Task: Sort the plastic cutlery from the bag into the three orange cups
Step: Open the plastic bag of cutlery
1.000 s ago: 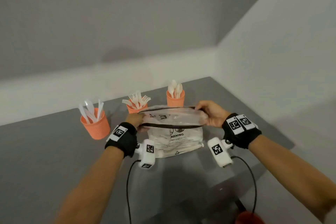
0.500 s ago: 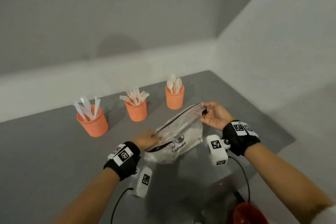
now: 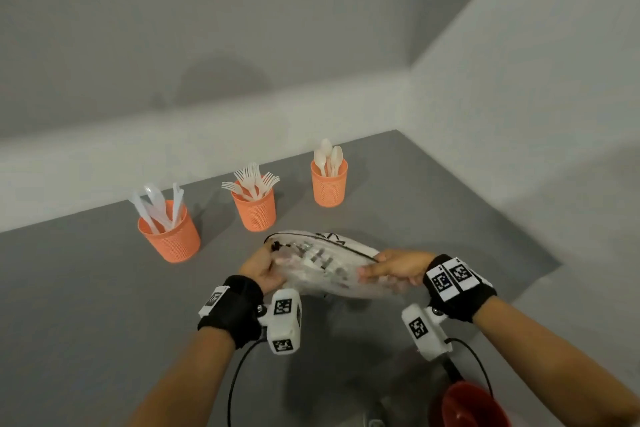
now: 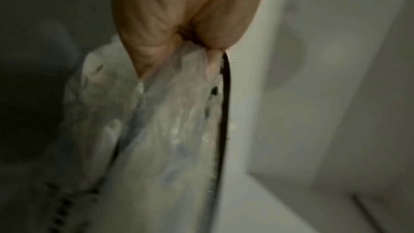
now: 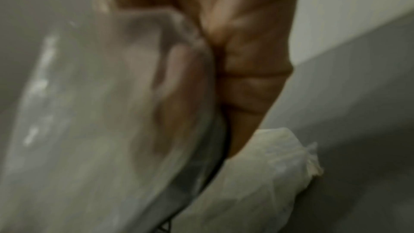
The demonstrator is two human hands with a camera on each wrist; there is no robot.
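Both hands hold the clear plastic bag above the near table: left hand grips its left end, right hand its right. Three orange cups of cutlery stand farther back.

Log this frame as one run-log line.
left hand: grips plastic bag | right hand: grips bag | bag: held over table | three orange cups: knives, forks, spoons sorted
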